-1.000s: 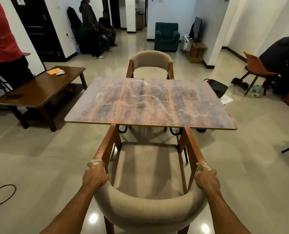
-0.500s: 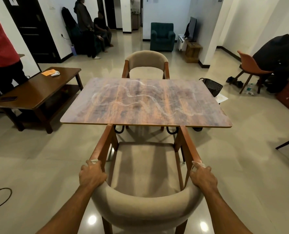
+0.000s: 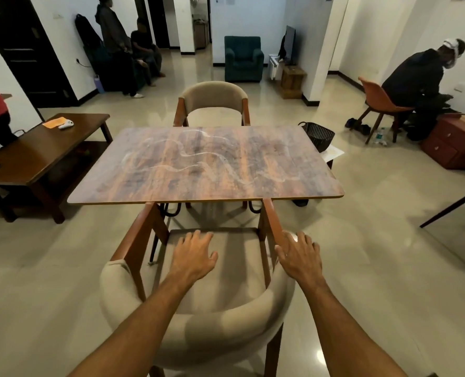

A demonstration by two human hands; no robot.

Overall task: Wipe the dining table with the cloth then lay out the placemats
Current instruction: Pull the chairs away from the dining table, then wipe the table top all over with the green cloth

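Both hands are open and hold nothing. The left hand (image 3: 192,254) hovers with spread fingers above the seat of a beige upholstered chair (image 3: 198,336). The right hand (image 3: 299,257) is spread just beside that chair's right wooden arm, and it is unclear whether it touches the wood. Straight ahead stands the desk (image 3: 204,164), a wood-grain top with pale wavy smears (image 3: 188,156) trailing across its middle. The chair's front is tucked at the desk's near edge. No cloth and no placemats are in view, so wiping has probably not begun and the cloth must be fetched first. To wipe well, overlapping strokes from the far edge to the near edge should cover every smear. Standing at a side would likely give better reach than leaning over the chair. Beyond the desk is a matching far chair (image 3: 215,104), with a black basket (image 3: 318,134) on the floor to the right. A lower desk (image 3: 41,153) stands to the left. Several people stand or sit near the walls.
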